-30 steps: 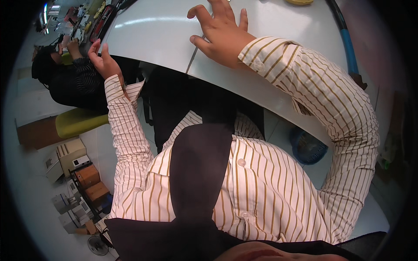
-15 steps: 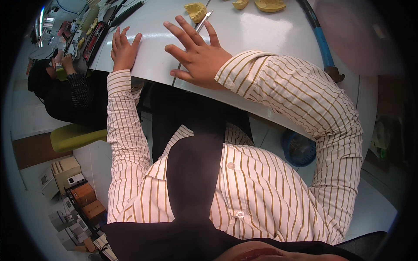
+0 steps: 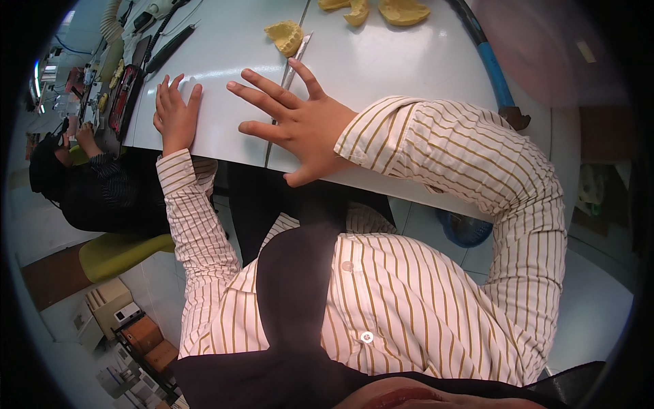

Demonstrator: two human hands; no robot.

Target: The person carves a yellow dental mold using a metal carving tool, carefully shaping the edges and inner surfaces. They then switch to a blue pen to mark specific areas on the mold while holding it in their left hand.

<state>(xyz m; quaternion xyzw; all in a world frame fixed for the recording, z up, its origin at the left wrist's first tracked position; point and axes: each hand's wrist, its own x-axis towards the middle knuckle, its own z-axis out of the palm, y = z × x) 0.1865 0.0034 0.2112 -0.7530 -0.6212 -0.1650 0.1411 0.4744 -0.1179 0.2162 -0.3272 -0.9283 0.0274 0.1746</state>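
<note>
My left hand [image 3: 177,112] is over the white table [image 3: 228,123] near its front edge, fingers extended and holding nothing. To its right, my right hand [image 3: 303,126] is spread wide, palm down and empty. Its thumb reaches over the table's front edge. The index fingertip is beside a thin silver cutting tool [image 3: 300,58], part of which is hidden behind the hand. Just left of that tool's far end lies a yellow dental cast [image 3: 284,37]. More yellow cast pieces, one small [image 3: 356,12] and one larger [image 3: 403,11], lie at the far edge of view.
A hammer [image 3: 492,65] with a blue grip lies on the right. A dark pen-shaped handpiece [image 3: 170,49] and a red case [image 3: 124,95] are at the far left. Another person in dark clothes [image 3: 102,187] sits left, by a yellow-green chair [image 3: 122,255]. A blue bin [image 3: 465,225] stands beneath the table.
The whole view has shifted, so the table sits lower in it. My right hand has drawn toward the table's front edge, its thumb spreading away. My left hand stays extended.
</note>
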